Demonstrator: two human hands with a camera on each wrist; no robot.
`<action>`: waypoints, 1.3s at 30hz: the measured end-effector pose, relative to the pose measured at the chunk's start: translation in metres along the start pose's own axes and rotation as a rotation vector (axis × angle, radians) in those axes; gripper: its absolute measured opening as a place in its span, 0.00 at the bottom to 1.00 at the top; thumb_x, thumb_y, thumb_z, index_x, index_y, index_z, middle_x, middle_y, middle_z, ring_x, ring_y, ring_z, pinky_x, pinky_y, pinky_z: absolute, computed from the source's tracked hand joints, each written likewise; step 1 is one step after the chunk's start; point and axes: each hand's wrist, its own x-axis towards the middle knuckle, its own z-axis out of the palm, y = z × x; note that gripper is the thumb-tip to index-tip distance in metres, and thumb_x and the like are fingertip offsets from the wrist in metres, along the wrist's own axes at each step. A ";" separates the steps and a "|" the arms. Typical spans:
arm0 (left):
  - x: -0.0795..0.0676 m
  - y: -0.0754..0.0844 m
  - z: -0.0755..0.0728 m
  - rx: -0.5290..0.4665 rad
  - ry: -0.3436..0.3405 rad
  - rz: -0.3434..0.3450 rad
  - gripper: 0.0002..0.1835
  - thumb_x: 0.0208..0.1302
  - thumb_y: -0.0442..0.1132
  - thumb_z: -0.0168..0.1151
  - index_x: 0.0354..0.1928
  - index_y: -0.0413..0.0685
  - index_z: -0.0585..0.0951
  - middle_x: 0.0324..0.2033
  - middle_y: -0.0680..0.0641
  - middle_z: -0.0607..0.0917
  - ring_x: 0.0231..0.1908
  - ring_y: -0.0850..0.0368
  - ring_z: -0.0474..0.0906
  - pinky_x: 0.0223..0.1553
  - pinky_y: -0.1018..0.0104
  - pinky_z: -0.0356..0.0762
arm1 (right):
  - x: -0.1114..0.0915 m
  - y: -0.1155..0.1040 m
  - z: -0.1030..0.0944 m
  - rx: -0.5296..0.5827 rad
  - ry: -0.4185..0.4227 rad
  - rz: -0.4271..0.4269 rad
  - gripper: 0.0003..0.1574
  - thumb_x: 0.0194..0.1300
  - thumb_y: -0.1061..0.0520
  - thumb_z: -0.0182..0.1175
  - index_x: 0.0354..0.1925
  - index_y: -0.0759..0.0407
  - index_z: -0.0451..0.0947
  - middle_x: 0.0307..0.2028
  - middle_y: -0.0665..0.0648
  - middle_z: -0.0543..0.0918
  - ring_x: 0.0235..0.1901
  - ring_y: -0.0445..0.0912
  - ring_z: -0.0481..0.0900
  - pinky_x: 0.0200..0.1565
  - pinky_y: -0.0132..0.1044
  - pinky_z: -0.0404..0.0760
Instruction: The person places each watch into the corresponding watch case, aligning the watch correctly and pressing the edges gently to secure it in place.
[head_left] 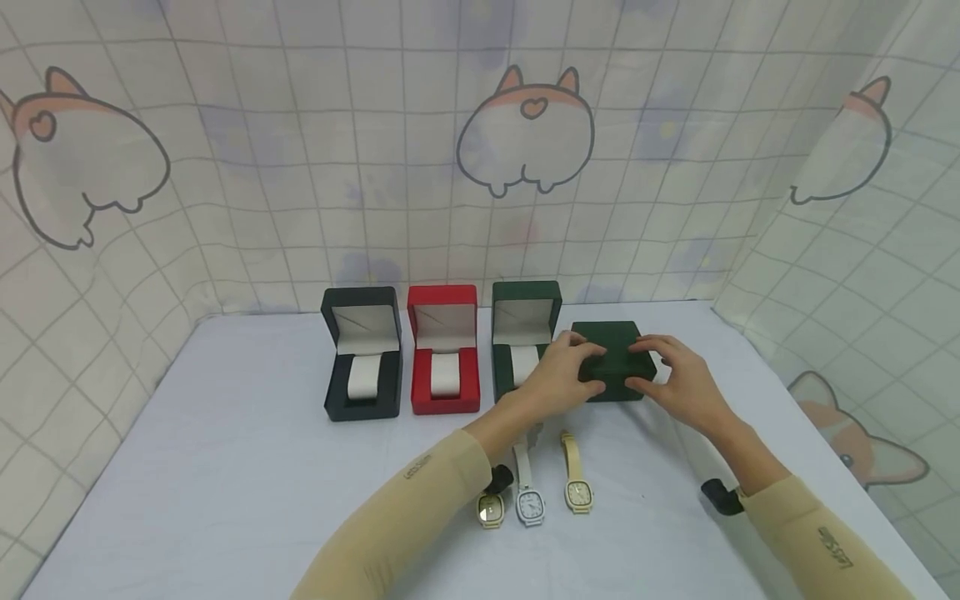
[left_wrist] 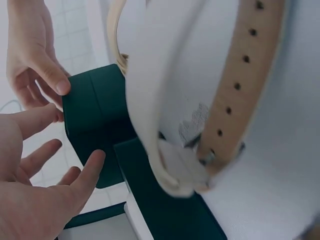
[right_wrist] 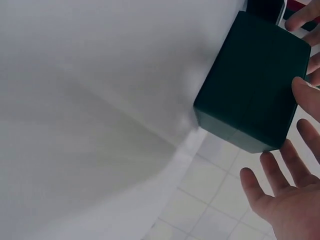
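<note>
**Left hand (head_left: 558, 375) and right hand (head_left: 681, 385) meet at a closed green box (head_left: 613, 371)**

Across the back of the white table (head_left: 225, 458), from the left, stand a dark box (head_left: 362, 409), a red box (head_left: 446, 405) and a second green box (head_left: 527, 290), all with lids raised. A white cushion shows in each, and the left arm crosses in front of the second green box.

Nearer the person lie three watches: a gold one (head_left: 491, 512) partly behind the left wrist, a silver one (head_left: 530, 505) with a pale strap, then another gold one (head_left: 578, 495) with a yellowish strap.

The left hand comes next, fingers spread and loose, fingertips at the left side of the closed green box. That box is at the right end of the row, just beside the second green box, lid down; whether it rests flat on the table cannot be told.

Farthest right, the right hand has its fingers loosely extended, with fingertips touching the box's right side.
</note>
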 end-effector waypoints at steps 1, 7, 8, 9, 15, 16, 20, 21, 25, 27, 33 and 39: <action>-0.001 -0.001 -0.001 -0.002 0.003 0.001 0.28 0.71 0.44 0.67 0.71 0.52 0.75 0.69 0.44 0.67 0.68 0.49 0.66 0.66 0.59 0.70 | 0.001 -0.001 -0.001 -0.005 0.000 -0.003 0.31 0.54 0.67 0.78 0.55 0.65 0.78 0.59 0.68 0.78 0.60 0.66 0.74 0.55 0.65 0.76; -0.012 -0.001 -0.009 -0.005 0.007 -0.002 0.25 0.71 0.45 0.67 0.68 0.53 0.78 0.68 0.46 0.69 0.67 0.51 0.67 0.65 0.57 0.71 | 0.006 -0.009 -0.003 -0.025 -0.001 -0.051 0.31 0.54 0.65 0.79 0.55 0.66 0.79 0.57 0.67 0.78 0.59 0.65 0.75 0.58 0.63 0.76; -0.014 -0.001 -0.011 -0.012 0.008 -0.006 0.25 0.71 0.45 0.67 0.68 0.53 0.78 0.68 0.46 0.69 0.67 0.51 0.67 0.65 0.56 0.72 | 0.007 -0.011 -0.004 -0.022 -0.003 -0.062 0.31 0.54 0.65 0.79 0.55 0.66 0.79 0.57 0.67 0.79 0.59 0.65 0.76 0.58 0.63 0.76; -0.016 -0.001 -0.013 -0.018 0.007 -0.009 0.24 0.71 0.45 0.67 0.67 0.54 0.78 0.68 0.46 0.69 0.66 0.51 0.68 0.64 0.56 0.73 | 0.007 -0.012 -0.004 -0.021 -0.003 -0.073 0.31 0.54 0.65 0.79 0.55 0.66 0.79 0.56 0.67 0.79 0.59 0.65 0.76 0.57 0.63 0.76; -0.028 -0.001 -0.022 -0.038 0.003 0.016 0.23 0.72 0.45 0.67 0.66 0.55 0.78 0.67 0.47 0.70 0.63 0.53 0.70 0.62 0.57 0.74 | 0.013 -0.017 -0.004 -0.014 -0.027 -0.109 0.30 0.56 0.64 0.78 0.56 0.67 0.78 0.56 0.65 0.79 0.59 0.63 0.76 0.59 0.62 0.75; -0.030 -0.001 -0.023 -0.035 0.000 0.023 0.23 0.72 0.45 0.67 0.66 0.55 0.78 0.66 0.47 0.70 0.63 0.53 0.70 0.63 0.57 0.74 | 0.014 -0.018 -0.003 -0.015 -0.032 -0.113 0.31 0.57 0.64 0.77 0.56 0.67 0.78 0.56 0.64 0.80 0.59 0.62 0.76 0.59 0.62 0.75; -0.038 -0.003 -0.028 -0.042 -0.010 0.043 0.23 0.71 0.45 0.67 0.66 0.54 0.79 0.65 0.48 0.71 0.62 0.53 0.71 0.61 0.59 0.75 | 0.020 -0.023 -0.001 -0.016 -0.057 -0.129 0.30 0.58 0.63 0.77 0.57 0.67 0.78 0.55 0.64 0.80 0.58 0.62 0.77 0.59 0.61 0.76; -0.040 -0.004 -0.030 -0.042 -0.012 0.048 0.23 0.71 0.45 0.67 0.66 0.53 0.79 0.65 0.47 0.71 0.61 0.53 0.71 0.61 0.60 0.75 | 0.022 -0.024 0.000 -0.017 -0.067 -0.133 0.30 0.58 0.62 0.77 0.57 0.67 0.78 0.55 0.65 0.80 0.58 0.62 0.77 0.58 0.61 0.76; -0.050 -0.009 -0.036 -0.065 -0.007 0.068 0.21 0.71 0.44 0.67 0.64 0.53 0.80 0.65 0.47 0.72 0.57 0.51 0.75 0.56 0.64 0.78 | 0.029 -0.034 0.004 -0.019 -0.120 -0.144 0.29 0.61 0.59 0.75 0.58 0.67 0.78 0.56 0.65 0.80 0.58 0.62 0.78 0.58 0.60 0.77; -0.056 -0.011 -0.039 -0.077 -0.012 0.070 0.21 0.71 0.44 0.67 0.64 0.53 0.80 0.64 0.47 0.73 0.55 0.50 0.77 0.54 0.67 0.78 | 0.033 -0.038 0.005 -0.024 -0.146 -0.147 0.29 0.62 0.58 0.75 0.58 0.66 0.78 0.56 0.64 0.80 0.58 0.61 0.78 0.58 0.59 0.77; -0.074 -0.012 -0.047 -0.103 -0.047 0.047 0.22 0.71 0.43 0.68 0.64 0.52 0.80 0.63 0.47 0.73 0.57 0.48 0.76 0.53 0.68 0.78 | 0.045 -0.053 0.012 -0.056 -0.231 -0.145 0.29 0.64 0.56 0.74 0.60 0.65 0.77 0.58 0.64 0.79 0.60 0.61 0.76 0.60 0.59 0.76; -0.097 -0.011 -0.048 -0.095 -0.083 0.013 0.21 0.70 0.43 0.69 0.63 0.55 0.81 0.64 0.49 0.73 0.57 0.53 0.74 0.53 0.68 0.79 | 0.059 -0.070 0.024 -0.125 -0.358 -0.142 0.33 0.65 0.53 0.73 0.63 0.64 0.76 0.60 0.65 0.78 0.61 0.62 0.76 0.61 0.59 0.76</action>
